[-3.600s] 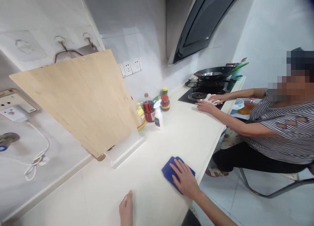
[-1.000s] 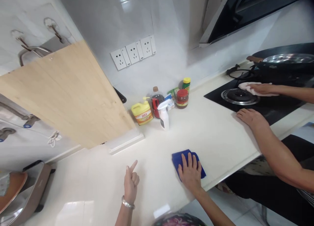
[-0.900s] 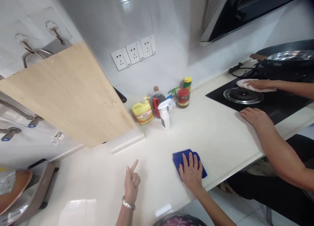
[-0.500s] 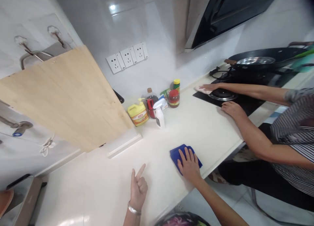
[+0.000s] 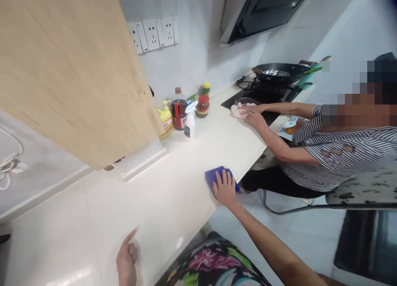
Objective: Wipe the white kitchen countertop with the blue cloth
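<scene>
A folded blue cloth (image 5: 211,177) lies on the white countertop (image 5: 173,174) near its front edge. Flat on top of it rests my right hand (image 5: 226,190), fingers spread, covering the cloth's middle. My left hand (image 5: 127,259) hovers over or rests lightly on the counter to the left. Its index finger points forward while the other fingers curl, and nothing is in it. Beyond the cloth stand a white spray bottle (image 5: 190,122), a dark sauce bottle (image 5: 179,112) with a red label and a yellow pump jug (image 5: 166,120).
A co-worker in a striped top (image 5: 310,162) sits at right, both hands on a pale pink cloth (image 5: 237,111) by the black cooktop (image 5: 231,101). A wok (image 5: 266,77) stands farther back. A wooden board (image 5: 71,71) hangs at left. A red-lidded jar (image 5: 202,106) stands near the wall.
My view has shifted and tilted. My left hand has drawn back toward me; my right stays on the blue cloth. The co-worker's second hand has come to the pink cloth, now nearer the cooktop's front.
</scene>
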Tool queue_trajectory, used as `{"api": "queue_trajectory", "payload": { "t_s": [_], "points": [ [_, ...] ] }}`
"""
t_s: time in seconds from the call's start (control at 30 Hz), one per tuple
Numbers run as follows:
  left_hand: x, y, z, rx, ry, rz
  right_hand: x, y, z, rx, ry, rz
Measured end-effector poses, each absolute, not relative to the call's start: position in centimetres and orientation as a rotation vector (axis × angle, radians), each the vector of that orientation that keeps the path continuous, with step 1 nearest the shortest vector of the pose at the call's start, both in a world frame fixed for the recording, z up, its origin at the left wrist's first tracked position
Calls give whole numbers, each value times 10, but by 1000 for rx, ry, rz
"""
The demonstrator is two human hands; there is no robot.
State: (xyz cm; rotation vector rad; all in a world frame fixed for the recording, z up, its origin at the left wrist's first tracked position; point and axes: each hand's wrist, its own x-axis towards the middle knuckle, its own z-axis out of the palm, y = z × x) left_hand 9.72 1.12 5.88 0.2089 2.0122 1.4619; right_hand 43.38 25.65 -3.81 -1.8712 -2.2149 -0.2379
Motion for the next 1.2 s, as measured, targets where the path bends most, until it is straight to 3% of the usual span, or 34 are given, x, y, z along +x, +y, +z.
{"api": "queue_trajectory", "payload": {
  "t_s": [0.17,0.33,0.57,0.73,1.2],
  "points": [
    [57,-4,62,112,1976,1589,408,219,-36,-1989,-2169,-227],
    [28,-13,59,318,2097,1499,370,182,-28,-2060,-2176,-109],
    [-16,-48,42,663,2518,754,288,110,-14,-1957,-2363,141],
    [-54,-74,38,689,2637,413,240,63,-1,-1625,-2607,311],
    [-50,-101,42,473,2718,449,171,37,34,-741,-2938,595]
  ]
}}
